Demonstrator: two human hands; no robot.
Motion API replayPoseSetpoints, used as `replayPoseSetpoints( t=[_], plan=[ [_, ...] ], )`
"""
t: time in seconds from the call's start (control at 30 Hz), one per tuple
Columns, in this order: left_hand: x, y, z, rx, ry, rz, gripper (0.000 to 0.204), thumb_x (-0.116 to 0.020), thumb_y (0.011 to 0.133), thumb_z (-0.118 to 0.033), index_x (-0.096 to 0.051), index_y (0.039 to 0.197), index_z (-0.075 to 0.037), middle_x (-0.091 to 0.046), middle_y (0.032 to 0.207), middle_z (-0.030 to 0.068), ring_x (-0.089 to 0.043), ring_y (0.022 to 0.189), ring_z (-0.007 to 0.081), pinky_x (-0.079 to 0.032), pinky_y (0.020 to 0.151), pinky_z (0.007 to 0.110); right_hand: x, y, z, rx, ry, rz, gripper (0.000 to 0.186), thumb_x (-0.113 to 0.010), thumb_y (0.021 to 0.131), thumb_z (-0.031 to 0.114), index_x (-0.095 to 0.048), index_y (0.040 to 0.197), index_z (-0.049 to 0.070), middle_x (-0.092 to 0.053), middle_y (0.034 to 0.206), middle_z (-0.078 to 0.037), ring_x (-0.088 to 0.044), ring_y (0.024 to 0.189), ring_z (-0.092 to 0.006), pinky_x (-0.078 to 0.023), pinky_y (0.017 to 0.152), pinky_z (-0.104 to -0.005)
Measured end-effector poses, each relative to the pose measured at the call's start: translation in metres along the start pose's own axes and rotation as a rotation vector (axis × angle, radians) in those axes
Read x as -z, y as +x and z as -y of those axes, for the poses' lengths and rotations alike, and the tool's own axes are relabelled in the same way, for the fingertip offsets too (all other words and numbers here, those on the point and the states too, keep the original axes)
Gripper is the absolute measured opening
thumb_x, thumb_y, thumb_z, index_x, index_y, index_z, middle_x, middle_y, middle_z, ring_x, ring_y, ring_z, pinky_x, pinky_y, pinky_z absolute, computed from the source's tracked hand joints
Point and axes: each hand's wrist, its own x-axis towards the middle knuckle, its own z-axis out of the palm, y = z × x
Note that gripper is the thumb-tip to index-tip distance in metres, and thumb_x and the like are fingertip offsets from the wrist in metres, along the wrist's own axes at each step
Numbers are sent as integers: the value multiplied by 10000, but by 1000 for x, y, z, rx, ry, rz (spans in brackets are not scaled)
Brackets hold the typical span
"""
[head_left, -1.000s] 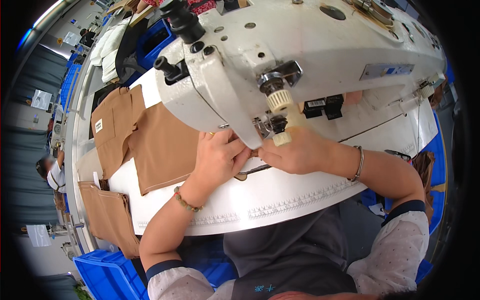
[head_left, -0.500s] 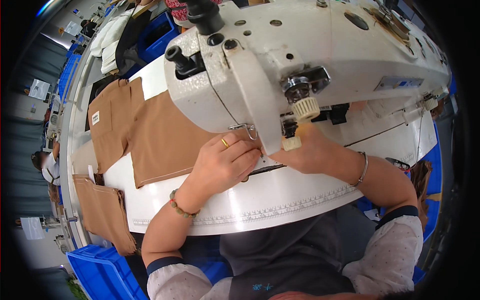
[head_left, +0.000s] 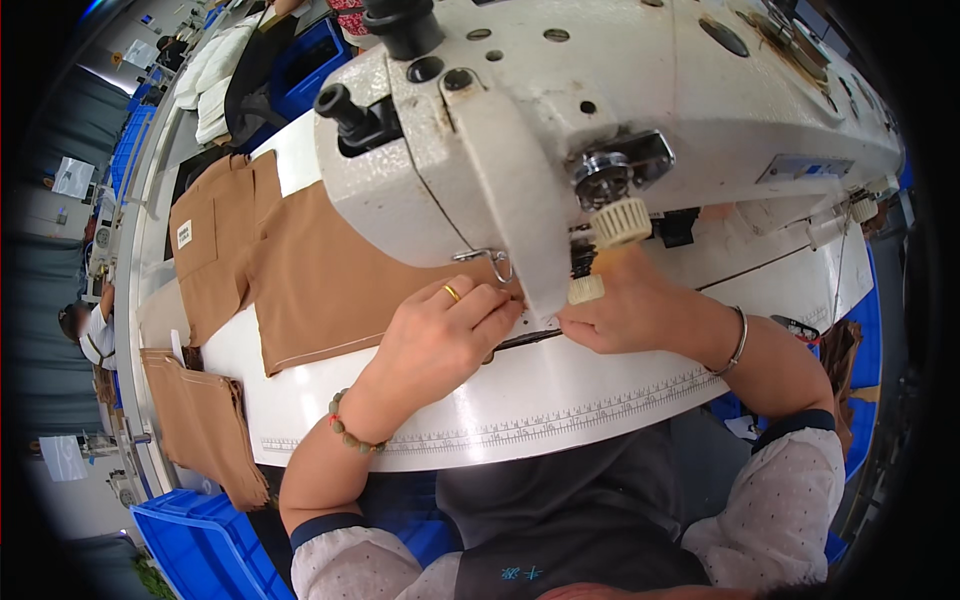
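A big white sewing machine (head_left: 600, 120) fills the top of the view. Under its head lies a tan fabric piece (head_left: 330, 290) spread on the white table (head_left: 520, 400). My left hand (head_left: 440, 335), with a ring and a bead bracelet, lies flat on the fabric's right end, fingers toward the needle area. My right hand (head_left: 625, 310) sits just right of the machine head, fingertips pinching at the fabric edge under it. The needle and the cloth there are hidden by the machine.
More tan garment pieces (head_left: 205, 235) lie at the table's left, and others hang off its edge (head_left: 205, 425). A blue bin (head_left: 200, 545) stands at lower left. A ruler scale (head_left: 560, 415) runs along the table front. Another person (head_left: 85, 325) is at far left.
The view has closed in on the machine head. Both hands stay at the needle area; my left hand has flattened onto the fabric and slid slightly toward the machine.
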Motion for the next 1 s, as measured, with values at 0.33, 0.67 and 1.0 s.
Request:
replayPoseSetpoints(
  t=[0.33, 0.67, 1.0],
  plan=[
    [-1, -2, 0, 26, -64, 17, 336, -724, 692, -44, -748, 1027, -41, -690, 999, 27, -636, 837, 218, -533, 714, 348, 1, 3, 3, -5, 8, 27, 128, -730, 792, 139, -690, 907, 100, -636, 798, -51, -672, 706, -253, -534, 603, -389],
    [-7, -2, 6, -14, -8, -25, 282, -705, 740, -108, -754, 1015, -71, -667, 1034, -10, -616, 905, 164, -566, 730, 307, -3, 4, 1, 20, -24, -12, 96, -710, 750, 117, -662, 828, 89, -621, 749, -51, -670, 679, -253, -531, 592, -392],
    [-15, 1, 23, 83, 75, -44, 234, -718, 676, -90, -738, 906, -124, -671, 1018, -19, -628, 715, 193, -529, 618, 327, -18, 7, -14, -38, -133, -117, 110, -721, 698, 122, -671, 759, 45, -642, 740, -63, -671, 647, -254, -532, 582, -373]
  ],
)
